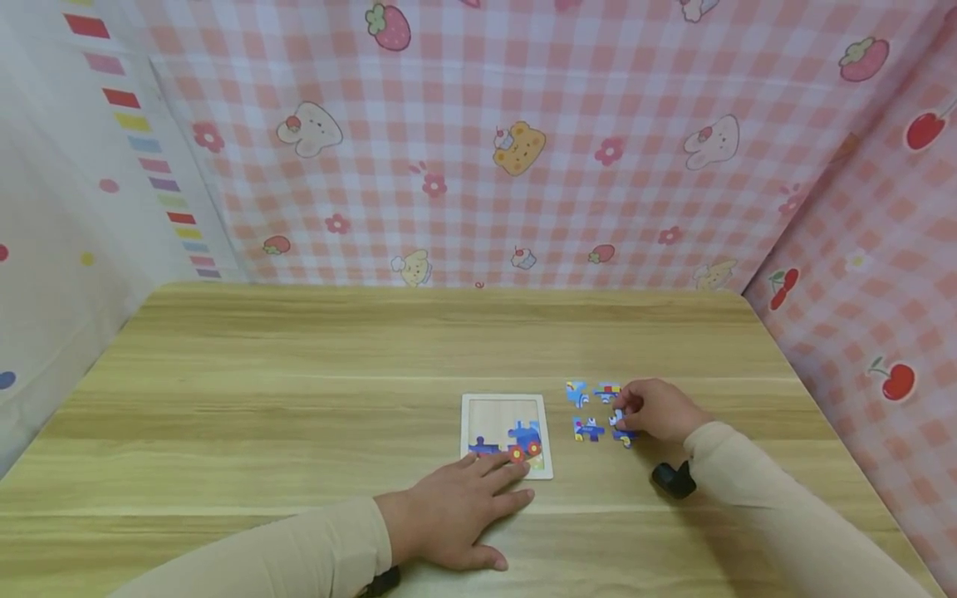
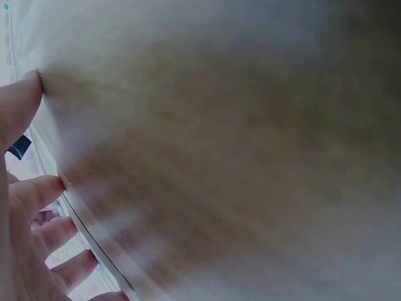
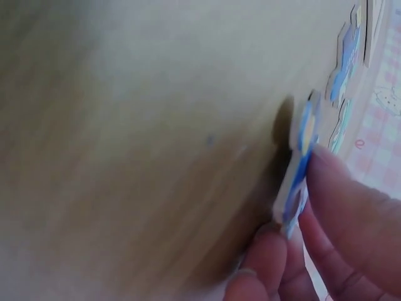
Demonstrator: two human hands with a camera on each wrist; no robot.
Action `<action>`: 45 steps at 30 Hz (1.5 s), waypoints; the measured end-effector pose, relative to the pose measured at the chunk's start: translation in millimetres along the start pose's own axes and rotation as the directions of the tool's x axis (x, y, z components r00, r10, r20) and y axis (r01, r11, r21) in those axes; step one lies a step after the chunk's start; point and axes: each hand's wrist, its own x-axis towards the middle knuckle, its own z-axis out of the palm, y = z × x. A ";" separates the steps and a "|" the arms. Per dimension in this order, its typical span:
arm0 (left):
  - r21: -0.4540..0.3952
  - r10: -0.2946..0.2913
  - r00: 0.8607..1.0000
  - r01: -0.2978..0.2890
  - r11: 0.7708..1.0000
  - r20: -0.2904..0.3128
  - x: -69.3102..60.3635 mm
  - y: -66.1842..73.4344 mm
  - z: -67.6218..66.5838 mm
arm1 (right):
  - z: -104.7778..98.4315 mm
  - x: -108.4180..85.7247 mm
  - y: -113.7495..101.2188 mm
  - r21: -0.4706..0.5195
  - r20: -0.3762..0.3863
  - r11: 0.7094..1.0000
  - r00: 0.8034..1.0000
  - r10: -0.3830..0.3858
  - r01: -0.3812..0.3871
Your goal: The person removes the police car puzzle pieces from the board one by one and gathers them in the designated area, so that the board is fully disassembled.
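A white-framed puzzle board point(image 1: 504, 399) lies on the table with several train pieces fitted along its lower part. My left hand point(image 1: 459, 511) rests flat, fingers spread, its fingertips over the board's lower edge; in the left wrist view the fingertips point(image 2: 47, 188) touch the frame's side. To the right of the board, my right hand point(image 1: 661, 411) pinches a blue puzzle piece point(image 3: 299, 163) between thumb and fingers. The right wrist view shows this piece tilted, one edge lifted from the table. Beside it lie loose puzzle pieces point(image 1: 589, 428), one with light blue sky point(image 1: 576, 394) farther back.
The wood-grain table point(image 1: 299, 357) extends around the board. A pink checked curtain point(image 1: 463, 208) stands along its back edge, with another printed cloth point(image 1: 882, 316) at the right. A black wrist device point(image 1: 674, 480) hangs below the right wrist.
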 end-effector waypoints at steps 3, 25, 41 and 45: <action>-0.003 0.001 1.000 -0.001 1.000 0.002 0.3 -0.3 0.0 | 1.2 0.6 0.1 -0.008 -0.009 1.000 1.000 0.009 -0.009; -0.011 0.002 1.000 -0.002 1.000 -0.002 0.4 -1.8 1.3 | 1.1 2.3 4.0 -0.022 -0.025 1.000 0.999 -0.023 0.022; 0.021 0.012 1.000 -0.012 1.000 -0.015 0.7 -1.1 0.8 | -0.4 0.5 -21.1 0.030 -0.146 0.992 0.983 -0.114 0.120; 0.035 0.023 0.999 -0.022 0.999 -0.030 -0.3 -1.1 1.0 | 3.8 3.3 -28.2 0.047 -0.155 0.991 0.981 -0.113 0.122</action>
